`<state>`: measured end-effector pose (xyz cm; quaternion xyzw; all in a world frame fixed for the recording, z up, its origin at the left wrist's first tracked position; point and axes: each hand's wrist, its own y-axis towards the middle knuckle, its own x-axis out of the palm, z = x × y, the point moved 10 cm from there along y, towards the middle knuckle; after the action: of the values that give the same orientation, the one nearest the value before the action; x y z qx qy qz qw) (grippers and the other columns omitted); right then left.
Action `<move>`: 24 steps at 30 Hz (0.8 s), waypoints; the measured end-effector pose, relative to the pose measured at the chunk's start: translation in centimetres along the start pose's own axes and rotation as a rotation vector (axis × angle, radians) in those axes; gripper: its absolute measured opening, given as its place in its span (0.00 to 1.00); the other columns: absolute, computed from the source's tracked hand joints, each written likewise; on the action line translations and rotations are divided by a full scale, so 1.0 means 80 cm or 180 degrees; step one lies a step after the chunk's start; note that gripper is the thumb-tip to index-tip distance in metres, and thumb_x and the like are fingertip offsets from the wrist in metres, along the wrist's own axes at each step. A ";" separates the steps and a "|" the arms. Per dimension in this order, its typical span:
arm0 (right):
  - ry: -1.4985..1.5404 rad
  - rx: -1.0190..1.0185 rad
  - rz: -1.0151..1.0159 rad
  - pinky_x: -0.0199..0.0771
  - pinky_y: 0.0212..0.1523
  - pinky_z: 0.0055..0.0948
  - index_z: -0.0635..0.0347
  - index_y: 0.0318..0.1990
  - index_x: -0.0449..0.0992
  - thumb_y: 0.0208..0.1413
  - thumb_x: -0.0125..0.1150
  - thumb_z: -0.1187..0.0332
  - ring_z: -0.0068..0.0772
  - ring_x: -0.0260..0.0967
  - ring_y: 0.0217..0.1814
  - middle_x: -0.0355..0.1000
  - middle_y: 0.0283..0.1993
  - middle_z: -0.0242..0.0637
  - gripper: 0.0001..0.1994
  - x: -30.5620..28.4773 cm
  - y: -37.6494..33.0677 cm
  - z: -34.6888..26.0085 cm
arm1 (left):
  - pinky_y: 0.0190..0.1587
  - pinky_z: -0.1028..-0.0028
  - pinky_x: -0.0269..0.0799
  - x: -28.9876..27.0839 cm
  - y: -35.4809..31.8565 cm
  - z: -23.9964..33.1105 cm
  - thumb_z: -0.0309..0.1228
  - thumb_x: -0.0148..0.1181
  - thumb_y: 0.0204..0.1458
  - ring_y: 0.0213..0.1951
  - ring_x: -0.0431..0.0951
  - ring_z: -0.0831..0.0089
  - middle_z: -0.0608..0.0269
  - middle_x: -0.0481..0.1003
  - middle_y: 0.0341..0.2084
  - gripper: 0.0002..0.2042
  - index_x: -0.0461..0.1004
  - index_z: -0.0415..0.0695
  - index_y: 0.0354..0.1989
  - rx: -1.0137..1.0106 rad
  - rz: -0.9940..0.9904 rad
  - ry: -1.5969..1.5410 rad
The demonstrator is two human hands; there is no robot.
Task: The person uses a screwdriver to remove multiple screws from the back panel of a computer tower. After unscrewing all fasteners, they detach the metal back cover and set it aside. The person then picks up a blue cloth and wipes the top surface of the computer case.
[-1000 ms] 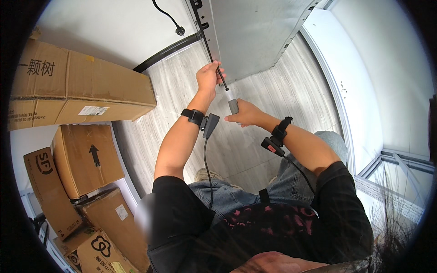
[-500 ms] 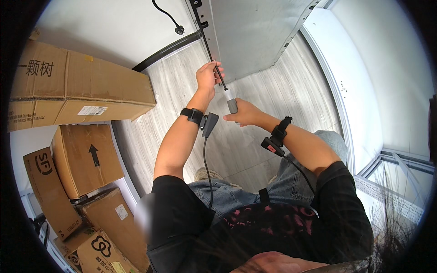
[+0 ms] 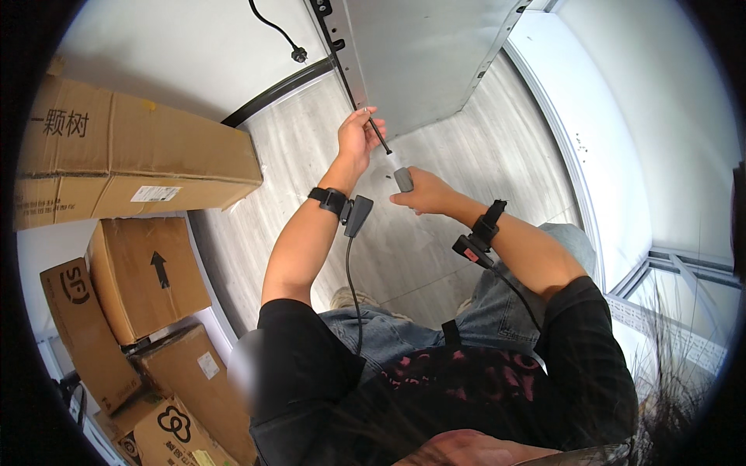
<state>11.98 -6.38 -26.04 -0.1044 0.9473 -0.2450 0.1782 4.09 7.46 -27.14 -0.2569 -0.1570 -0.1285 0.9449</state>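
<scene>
A thin black strip (image 3: pixel 378 135) runs down along the edge of a grey metal panel (image 3: pixel 420 62) and juts past its lower corner. My left hand (image 3: pixel 357 140) is closed around the strip near its free end, thumb on one side and fingers on the other. Just below that end, my right hand (image 3: pixel 429 192) grips a grey-handled tool (image 3: pixel 403 179). Its pale tip points up at the strip, with a small gap between; the tool's kind is unclear. A tiny dark bit (image 3: pixel 388 177) shows beside the tool, over the floor.
Large cardboard boxes (image 3: pixel 179 144) are stacked at the left. A black power cord with a plug (image 3: pixel 298 54) hangs by the white wall behind. Grey wood-look floor (image 3: pixel 311 186) lies below, and a white-framed ledge (image 3: pixel 575 116) borders the right. Cables run from both my wristbands.
My right hand and the tool have drawn slightly down and right, away from the strip's end. A tiny dark bit now shows beside the tool. My left hand has barely moved.
</scene>
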 end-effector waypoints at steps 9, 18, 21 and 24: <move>-0.0133 0.0441 0.0338 0.69 0.21 0.29 0.69 0.41 0.66 0.42 0.64 0.57 0.32 0.69 0.19 0.68 0.25 0.41 0.25 -0.068 -0.047 0.027 | 0.25 0.75 0.72 0.063 0.002 -0.010 0.33 0.45 0.57 0.22 0.73 0.76 0.62 0.73 0.21 0.09 0.71 0.42 0.35 0.0138 -0.0236 0.0022; 0.0184 0.0782 0.0785 0.66 0.19 0.26 0.66 0.42 0.66 0.45 0.64 0.58 0.27 0.65 0.21 0.67 0.26 0.38 0.23 -0.192 -0.139 0.089 | 0.26 0.75 0.68 0.208 0.031 -0.061 0.33 0.47 0.51 0.22 0.70 0.76 0.63 0.72 0.21 0.10 0.71 0.42 0.25 0.0222 -0.0547 0.0405; -0.0016 0.0964 0.1042 0.68 0.24 0.29 0.66 0.43 0.67 0.47 0.62 0.58 0.30 0.68 0.27 0.69 0.29 0.39 0.22 -0.248 -0.184 0.098 | 0.27 0.75 0.67 0.269 0.042 -0.097 0.33 0.47 0.51 0.24 0.70 0.76 0.64 0.72 0.22 0.10 0.72 0.42 0.26 0.0059 -0.0598 0.0522; -0.1039 0.0908 0.1242 0.70 0.33 0.38 0.66 0.43 0.67 0.47 0.61 0.58 0.42 0.71 0.34 0.72 0.33 0.45 0.22 -0.300 -0.217 0.108 | 0.28 0.75 0.67 0.327 0.056 -0.159 0.34 0.47 0.51 0.25 0.70 0.76 0.65 0.72 0.22 0.10 0.73 0.43 0.28 -0.0229 -0.0695 0.0624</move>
<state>39.22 -18.14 -17.51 0.0678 0.8642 -0.3167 0.3849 32.43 0.25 -30.03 -0.2583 -0.0863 -0.2604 0.9263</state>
